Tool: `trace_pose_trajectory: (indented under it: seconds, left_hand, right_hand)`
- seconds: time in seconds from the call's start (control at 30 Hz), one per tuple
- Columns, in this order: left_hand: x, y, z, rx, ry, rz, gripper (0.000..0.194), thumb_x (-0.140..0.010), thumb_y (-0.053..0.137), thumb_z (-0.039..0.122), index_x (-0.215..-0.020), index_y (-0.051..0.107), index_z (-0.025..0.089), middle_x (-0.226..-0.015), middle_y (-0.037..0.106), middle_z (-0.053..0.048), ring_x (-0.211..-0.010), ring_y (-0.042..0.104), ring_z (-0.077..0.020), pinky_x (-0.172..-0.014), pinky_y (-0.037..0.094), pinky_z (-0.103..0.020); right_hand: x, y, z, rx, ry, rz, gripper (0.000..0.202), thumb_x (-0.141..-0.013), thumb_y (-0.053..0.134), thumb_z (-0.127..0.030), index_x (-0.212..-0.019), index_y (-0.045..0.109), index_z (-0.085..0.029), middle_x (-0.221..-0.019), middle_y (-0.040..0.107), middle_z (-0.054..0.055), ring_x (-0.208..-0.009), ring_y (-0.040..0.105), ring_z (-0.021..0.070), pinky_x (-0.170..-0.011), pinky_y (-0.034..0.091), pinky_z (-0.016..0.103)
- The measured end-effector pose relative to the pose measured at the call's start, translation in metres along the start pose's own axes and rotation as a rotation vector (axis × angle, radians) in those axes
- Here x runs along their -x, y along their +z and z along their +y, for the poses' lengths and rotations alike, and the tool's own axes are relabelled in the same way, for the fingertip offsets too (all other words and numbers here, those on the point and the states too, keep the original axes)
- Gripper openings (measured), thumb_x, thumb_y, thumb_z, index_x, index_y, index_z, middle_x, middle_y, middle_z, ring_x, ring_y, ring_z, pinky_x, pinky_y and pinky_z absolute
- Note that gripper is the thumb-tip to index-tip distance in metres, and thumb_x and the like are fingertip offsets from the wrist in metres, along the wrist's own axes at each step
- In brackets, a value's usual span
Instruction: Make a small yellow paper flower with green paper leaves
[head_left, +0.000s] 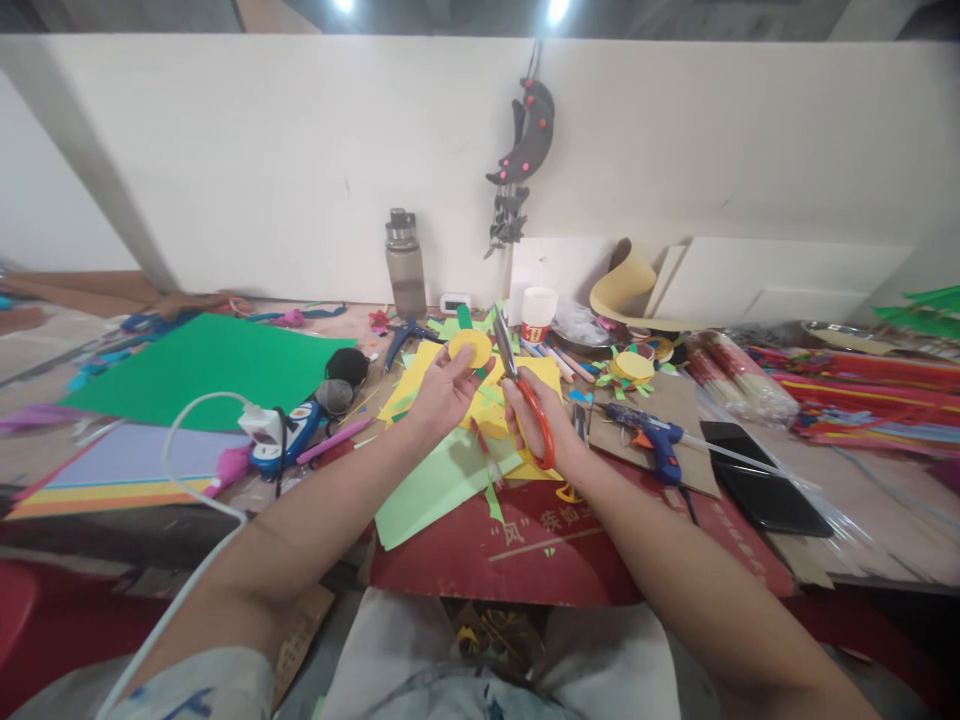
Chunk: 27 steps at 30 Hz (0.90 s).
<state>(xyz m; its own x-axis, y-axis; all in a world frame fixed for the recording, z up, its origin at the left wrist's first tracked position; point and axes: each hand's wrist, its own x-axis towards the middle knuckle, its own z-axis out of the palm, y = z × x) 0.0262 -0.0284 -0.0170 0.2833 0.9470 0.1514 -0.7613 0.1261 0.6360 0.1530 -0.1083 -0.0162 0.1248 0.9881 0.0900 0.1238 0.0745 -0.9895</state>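
Observation:
My left hand (444, 392) pinches a round yellow paper piece (471, 349), with green strips showing above and below it. The fingers of my right hand (547, 425) are wrapped round scissors with orange-red handles (538, 420). Their blades (504, 340) point up and away, just right of the yellow piece; no paper is seen between them. Beneath both hands lie yellow sheets (412, 385) and light green sheets (427, 495) on a red board (487, 570).
A blue glue gun (661, 440), a black phone (765, 480) and a yellow disc with green strips (632, 367) lie right. Left are a green sheet (217, 370) and a white cable (176, 440). A bottle (406, 265) and paper cup (538, 312) stand behind.

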Motion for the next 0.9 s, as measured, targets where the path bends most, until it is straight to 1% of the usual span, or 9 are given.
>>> trace_pose_trajectory:
  seconds: [0.27,0.37,0.43,0.5,0.57,0.63,0.7,0.8,0.9]
  left_hand:
    - [0.001,0.001,0.000,0.003,-0.007,0.007,0.010,-0.084,0.075,0.014,-0.088,0.066,0.017,-0.095,0.077,-0.001,-0.084,0.073,-0.0108,-0.096,0.059,-0.032]
    - [0.000,0.001,0.001,-0.016,-0.009,0.019,0.012,-0.083,0.076,0.015,-0.089,0.066,0.017,-0.100,0.077,-0.003,-0.092,0.074,-0.0135,-0.096,0.058,-0.033]
    - [0.000,0.000,0.003,-0.025,-0.009,0.013,0.013,-0.082,0.076,0.016,-0.091,0.067,0.017,-0.104,0.077,-0.005,-0.100,0.073,-0.0159,-0.092,0.058,-0.031]
    - [-0.001,0.000,0.006,-0.046,-0.011,0.000,0.013,-0.082,0.076,0.016,-0.092,0.068,0.016,-0.105,0.077,-0.006,-0.102,0.073,-0.0172,-0.084,0.059,-0.028]
    - [-0.004,-0.001,0.013,-0.086,-0.020,-0.006,0.013,-0.081,0.075,0.016,-0.092,0.069,0.015,-0.101,0.077,-0.007,-0.098,0.074,-0.0175,-0.074,0.057,-0.024]
    - [-0.008,-0.003,0.024,-0.132,-0.040,0.011,0.011,-0.080,0.074,0.015,-0.090,0.070,0.015,-0.095,0.077,-0.006,-0.095,0.074,-0.0183,-0.066,0.055,-0.023]
    - [-0.014,-0.006,0.035,-0.168,-0.074,0.057,0.011,-0.078,0.074,0.015,-0.088,0.070,0.014,-0.087,0.075,-0.005,-0.088,0.075,-0.0192,-0.059,0.052,-0.022]
    - [-0.023,-0.012,0.051,-0.162,-0.074,0.127,0.013,-0.078,0.073,0.018,-0.090,0.069,0.014,-0.085,0.074,-0.006,-0.079,0.074,-0.0182,-0.056,0.050,-0.022]
    - [-0.029,-0.019,0.061,-0.159,-0.061,0.142,0.017,-0.077,0.074,0.020,-0.092,0.069,0.014,-0.083,0.074,-0.006,-0.076,0.073,-0.0182,-0.054,0.049,-0.023]
  right_hand:
    - [0.002,0.001,0.002,0.059,-0.009,0.014,0.044,-0.084,0.064,-0.065,-0.085,0.043,-0.026,-0.062,0.047,-0.006,-0.040,0.045,0.0093,-0.030,0.039,0.021]
    - [0.002,0.001,0.002,0.060,-0.016,0.024,0.042,-0.085,0.063,-0.063,-0.087,0.044,-0.026,-0.061,0.046,-0.007,-0.038,0.043,0.0080,-0.030,0.037,0.020]
    - [0.002,-0.001,0.002,0.056,-0.023,0.034,0.041,-0.086,0.061,-0.063,-0.088,0.045,-0.026,-0.060,0.047,-0.007,-0.036,0.042,0.0078,-0.029,0.035,0.020]
    - [-0.001,-0.004,0.001,0.054,-0.037,0.029,0.042,-0.086,0.061,-0.064,-0.089,0.045,-0.025,-0.059,0.047,-0.008,-0.037,0.043,0.0083,-0.029,0.036,0.020]
    - [-0.003,-0.008,-0.002,0.034,-0.062,0.016,0.045,-0.082,0.065,-0.065,-0.089,0.046,-0.025,-0.060,0.046,-0.008,-0.042,0.045,0.0090,-0.034,0.043,0.021]
    - [-0.006,-0.014,-0.006,-0.001,-0.090,0.003,0.048,-0.078,0.069,-0.065,-0.089,0.048,-0.024,-0.064,0.044,-0.007,-0.051,0.047,0.0097,-0.044,0.054,0.025]
    - [-0.006,-0.020,-0.010,-0.010,-0.132,-0.013,0.049,-0.077,0.071,-0.065,-0.092,0.051,-0.023,-0.070,0.044,-0.005,-0.061,0.049,0.0110,-0.055,0.061,0.028]
    - [-0.006,-0.029,-0.013,0.065,-0.185,-0.026,0.049,-0.079,0.069,-0.066,-0.099,0.054,-0.023,-0.075,0.047,-0.003,-0.069,0.052,0.0132,-0.059,0.061,0.028]
    - [-0.005,-0.036,-0.012,0.223,-0.167,-0.069,0.045,-0.085,0.063,-0.065,-0.097,0.056,-0.023,-0.072,0.049,-0.003,-0.059,0.053,0.0121,-0.049,0.054,0.023]
